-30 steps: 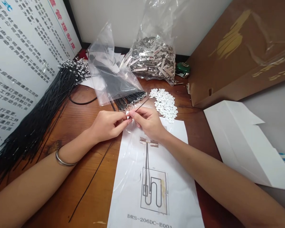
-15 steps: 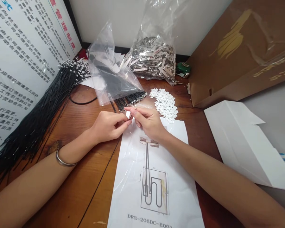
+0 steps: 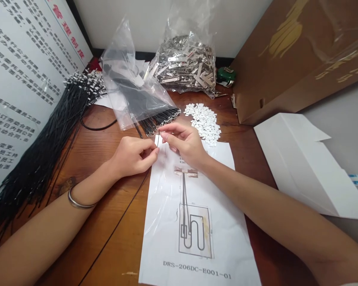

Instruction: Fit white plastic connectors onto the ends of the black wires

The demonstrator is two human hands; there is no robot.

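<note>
My left hand point(image 3: 134, 155) pinches a thin black wire point(image 3: 116, 228) that trails down-left across the wooden table point(image 3: 113, 119). My right hand point(image 3: 183, 141) pinches the wire's upper end with thumb and forefinger, just in front of the bare tips of black wires point(image 3: 162, 118) sticking out of a clear plastic bag point(image 3: 131, 91). The two hands are a finger's width apart, above the top edge of a printed drawing sheet point(image 3: 197, 238). A pile of small white plastic connectors point(image 3: 204, 122) lies just right of my right hand.
A large bundle of black wires point(image 3: 44, 147) lies along the left by a white text board point(image 3: 20, 71). A bag of metal clips point(image 3: 185, 67) sits at the back. A brown cardboard box point(image 3: 301, 59) and white paper bag point(image 3: 304, 167) stand at right.
My right hand's fingertips moved up toward the bagged wire tips and away from my left hand. The wire end that stuck out to the upper right no longer shows. The view shifted slightly.
</note>
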